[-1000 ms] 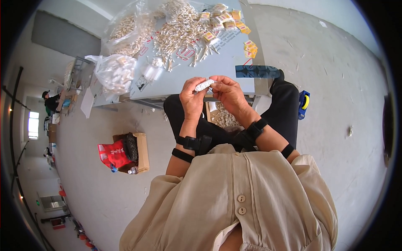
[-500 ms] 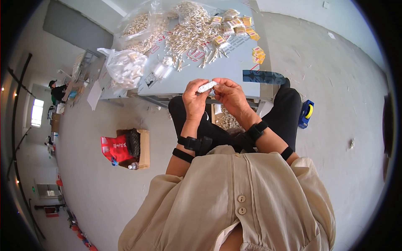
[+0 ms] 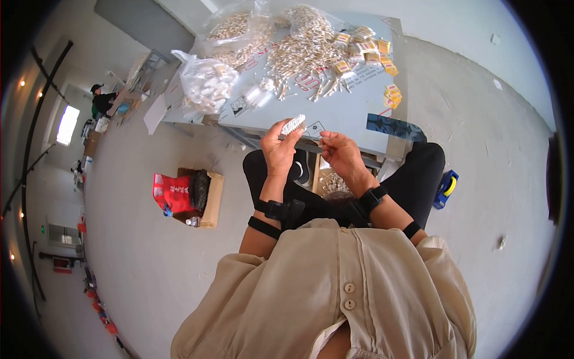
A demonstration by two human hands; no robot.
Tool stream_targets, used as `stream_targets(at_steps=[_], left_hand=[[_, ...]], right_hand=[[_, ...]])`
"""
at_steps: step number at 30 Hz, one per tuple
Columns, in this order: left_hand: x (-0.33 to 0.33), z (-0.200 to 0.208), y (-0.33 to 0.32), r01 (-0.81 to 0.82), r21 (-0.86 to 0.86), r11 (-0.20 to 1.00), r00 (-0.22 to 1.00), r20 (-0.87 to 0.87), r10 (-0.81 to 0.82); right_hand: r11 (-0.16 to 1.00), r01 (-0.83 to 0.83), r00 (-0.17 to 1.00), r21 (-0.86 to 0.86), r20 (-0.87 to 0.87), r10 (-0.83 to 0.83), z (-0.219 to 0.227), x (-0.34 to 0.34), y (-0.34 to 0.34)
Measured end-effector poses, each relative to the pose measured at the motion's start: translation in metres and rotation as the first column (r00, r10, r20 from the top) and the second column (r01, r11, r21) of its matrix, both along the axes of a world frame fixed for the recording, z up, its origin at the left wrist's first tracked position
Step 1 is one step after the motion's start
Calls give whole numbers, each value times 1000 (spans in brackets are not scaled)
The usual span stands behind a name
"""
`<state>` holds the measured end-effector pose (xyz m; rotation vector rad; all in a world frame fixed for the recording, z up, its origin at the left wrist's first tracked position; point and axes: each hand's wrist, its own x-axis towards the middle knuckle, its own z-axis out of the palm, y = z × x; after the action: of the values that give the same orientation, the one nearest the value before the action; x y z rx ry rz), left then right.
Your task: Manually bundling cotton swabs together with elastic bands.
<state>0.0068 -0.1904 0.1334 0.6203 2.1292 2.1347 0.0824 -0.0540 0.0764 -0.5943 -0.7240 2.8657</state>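
Observation:
My left hand (image 3: pixel 278 154) is closed around a tight bundle of cotton swabs (image 3: pixel 293 124), its white tips packed side by side. The bundle is raised just in front of the table's near edge. To its right and apart from it, my right hand (image 3: pixel 344 158) has thumb and fingers drawn together in a pinch. Whatever is between those fingertips is too small to make out. Beyond both hands, a wide heap of loose cotton swabs (image 3: pixel 302 57) lies on the table (image 3: pixel 353 105).
Clear bags of swabs (image 3: pixel 230 27) and a bag of white pieces (image 3: pixel 208 84) stand on the table's left. Small yellow-and-white packs (image 3: pixel 371 48) lie at its right. A box of swabs (image 3: pixel 332 181) sits between my legs; a blue tape dispenser (image 3: pixel 445 190) and carton (image 3: pixel 212 194) are on the floor.
My right hand has come away from the swab bundle and moved to the right. The left hand has tilted the bundle more upright. The whole view has shifted, with the table now farther right.

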Motion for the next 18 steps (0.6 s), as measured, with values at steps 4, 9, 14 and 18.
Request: stream_targets(at_steps=[4,9,14,18], left_hand=[[-1,6,-14,-88,-17,996,995,-57,86],[0,5,-2,-49,-83,995,996,-75,43],[8,7,6,-27,-308,951,990,-140,-17],[22,5,7,-87,-401,912,947,-316,-48]], right_hand=[[995,-81,997,-57,-16,81,-16,-7,-4],[966,-34,999,-256,-43,24,-83,-3,28],[957,-18,1000,-289,11,22,-144,1,60],[962,-116,992,-246,-76,100,-151,1,68]])
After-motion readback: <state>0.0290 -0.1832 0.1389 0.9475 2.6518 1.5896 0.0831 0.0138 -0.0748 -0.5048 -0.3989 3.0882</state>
